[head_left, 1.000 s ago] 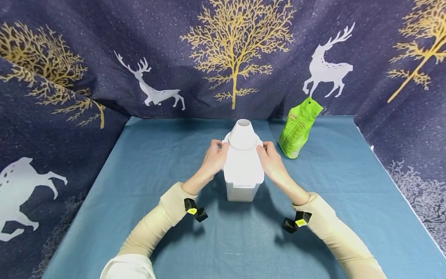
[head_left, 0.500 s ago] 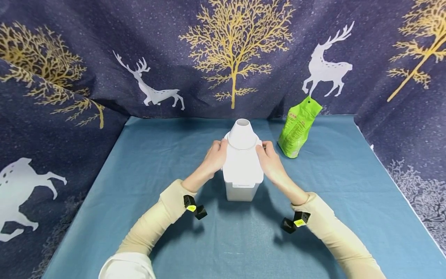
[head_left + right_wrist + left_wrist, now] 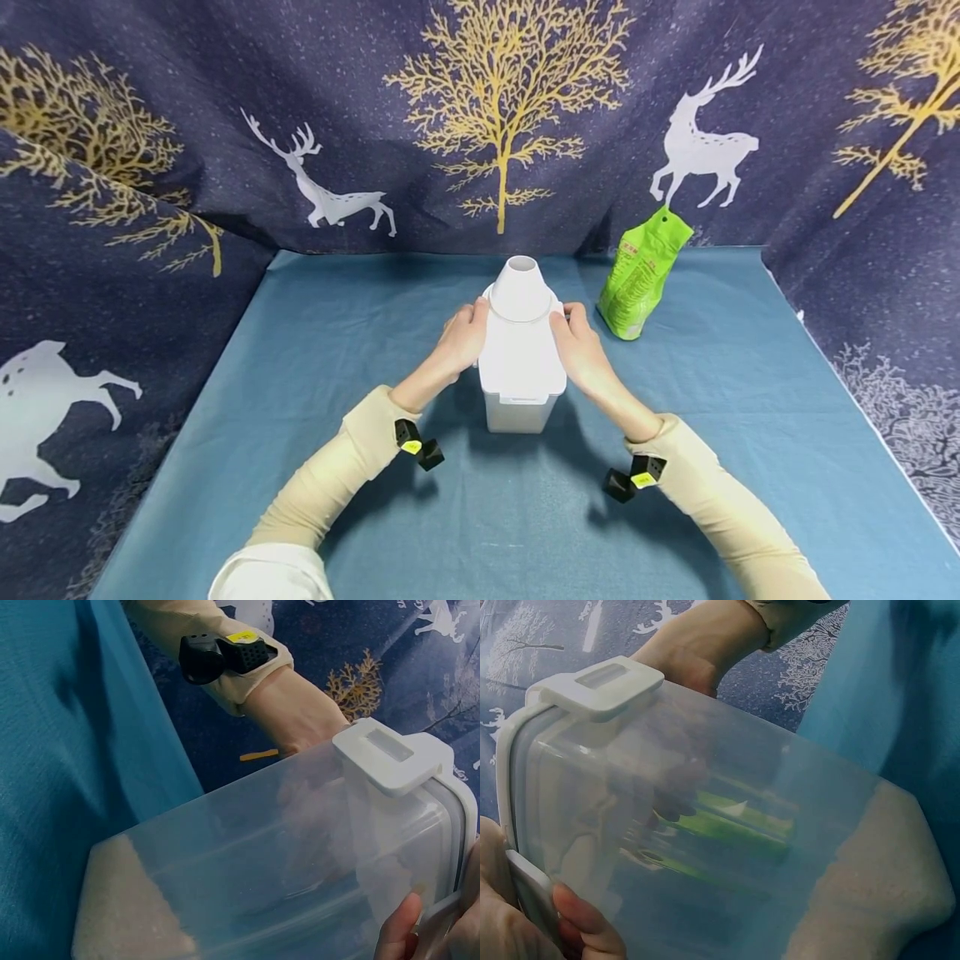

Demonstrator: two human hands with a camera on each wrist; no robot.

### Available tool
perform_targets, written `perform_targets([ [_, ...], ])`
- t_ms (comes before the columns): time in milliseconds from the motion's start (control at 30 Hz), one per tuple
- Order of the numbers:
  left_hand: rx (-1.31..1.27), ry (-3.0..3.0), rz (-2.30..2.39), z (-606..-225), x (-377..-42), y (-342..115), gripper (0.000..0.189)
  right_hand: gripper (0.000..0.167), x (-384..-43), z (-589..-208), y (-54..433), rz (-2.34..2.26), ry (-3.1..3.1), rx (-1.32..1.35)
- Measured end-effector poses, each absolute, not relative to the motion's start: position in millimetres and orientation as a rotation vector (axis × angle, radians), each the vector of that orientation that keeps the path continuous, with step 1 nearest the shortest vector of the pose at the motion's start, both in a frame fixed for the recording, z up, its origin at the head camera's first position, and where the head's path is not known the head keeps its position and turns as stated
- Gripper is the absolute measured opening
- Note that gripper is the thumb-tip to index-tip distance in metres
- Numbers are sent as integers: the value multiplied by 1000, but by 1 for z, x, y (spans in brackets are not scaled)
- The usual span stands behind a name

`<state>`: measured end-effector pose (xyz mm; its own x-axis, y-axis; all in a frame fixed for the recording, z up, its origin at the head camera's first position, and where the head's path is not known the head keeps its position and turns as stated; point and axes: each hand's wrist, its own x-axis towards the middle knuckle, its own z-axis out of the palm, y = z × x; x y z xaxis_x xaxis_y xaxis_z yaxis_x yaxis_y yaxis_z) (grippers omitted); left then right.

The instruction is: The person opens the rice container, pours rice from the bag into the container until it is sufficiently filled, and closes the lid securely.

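Note:
A translucent storage container (image 3: 817,787) with a white lid (image 3: 521,358) stands upright on the blue cloth. A white cone with an open top (image 3: 521,287) rises from the lid's far part. Pale grain (image 3: 870,877), its kind too blurred to tell, fills only the container's bottom. My left hand (image 3: 463,340) grips the lid's left edge, thumb on top; in the left wrist view its fingers curl round a side latch (image 3: 536,896). Opposite it, my right hand (image 3: 581,348) holds the right edge, fingertips at that side's latch. The front latch (image 3: 523,398) lies flat against the container.
A green printed bag (image 3: 641,275) stands leaning at the back right, a short way beyond my right hand. Blue cloth (image 3: 360,333) covers the table. Behind and at the sides hangs a dark curtain (image 3: 450,208) with deer and trees on it.

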<state>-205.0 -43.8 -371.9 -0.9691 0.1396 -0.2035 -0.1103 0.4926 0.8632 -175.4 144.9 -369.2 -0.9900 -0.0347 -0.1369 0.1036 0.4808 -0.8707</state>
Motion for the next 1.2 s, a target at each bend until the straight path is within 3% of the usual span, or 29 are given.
perform_targets([
  [567, -67, 2436, 1623, -373, -202, -45, 59, 49, -175, -371, 145, -1526, 2580, 37],
  [1200, 76, 2575, 1652, -379, -205, -44, 44, 48, -179, -368, 146, -1484, 2651, 55],
])
